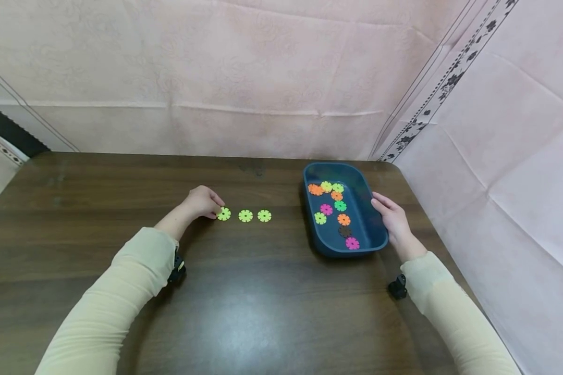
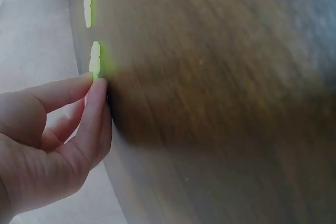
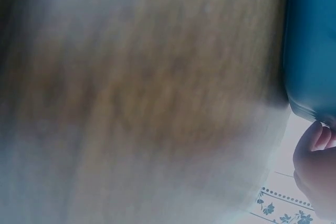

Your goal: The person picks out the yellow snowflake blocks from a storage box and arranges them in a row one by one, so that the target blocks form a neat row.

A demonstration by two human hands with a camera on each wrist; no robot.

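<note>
My left hand (image 1: 203, 202) pinches a yellow-green notched, flower-shaped disc (image 1: 223, 214) at its left edge, between thumb and fingertips. In the left wrist view that disc (image 2: 95, 59) stands out past the fingertips, close over the table. To its right lie two more yellow-green discs, a middle one (image 1: 245, 215) and a right one (image 1: 264, 215), in one row. My right hand (image 1: 394, 221) grips the right rim of a dark blue tray (image 1: 374, 229), thumb over the edge. In the right wrist view the fingers (image 3: 320, 137) are at the tray's lower wall (image 3: 312, 66).
Inside the tray lie several similar discs: orange ones (image 1: 344, 220), pink ones (image 1: 352, 243), yellow-green ones (image 1: 320, 218), a green one (image 1: 340, 205) and a brown one (image 1: 344, 231). The brown wooden table (image 1: 244, 312) meets pale cloth (image 1: 244, 78) behind and at right.
</note>
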